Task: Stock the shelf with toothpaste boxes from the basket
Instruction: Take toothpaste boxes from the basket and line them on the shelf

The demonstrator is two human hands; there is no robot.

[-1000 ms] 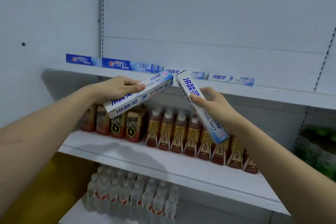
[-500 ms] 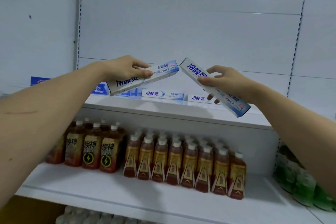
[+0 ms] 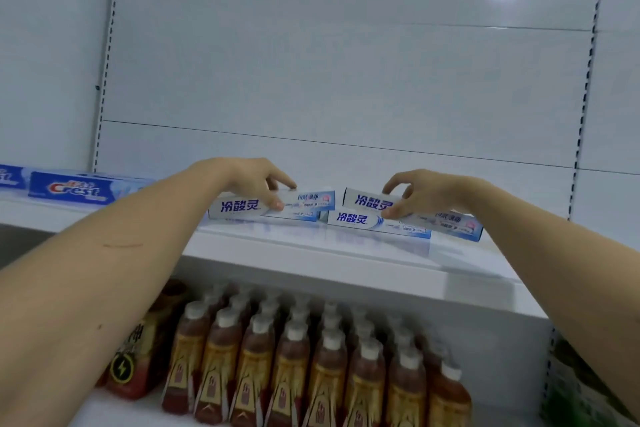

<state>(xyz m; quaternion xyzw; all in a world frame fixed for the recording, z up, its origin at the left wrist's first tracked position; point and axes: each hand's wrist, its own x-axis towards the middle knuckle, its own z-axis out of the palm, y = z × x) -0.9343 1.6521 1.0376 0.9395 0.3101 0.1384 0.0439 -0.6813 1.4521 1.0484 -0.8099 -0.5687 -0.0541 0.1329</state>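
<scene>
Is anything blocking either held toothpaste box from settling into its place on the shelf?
Nothing visible does. The left hand and right hand each hold a toothpaste box down on boxes already lying on the shelf.

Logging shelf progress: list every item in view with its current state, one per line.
left hand: grips a toothpaste box
left toothpaste box: held, stacked on a shelved box
right hand: pinches a toothpaste box
right toothpaste box: held, tilted over a shelved box
Crest box: lying flat on shelf
tea bottles: upright, capped
</scene>
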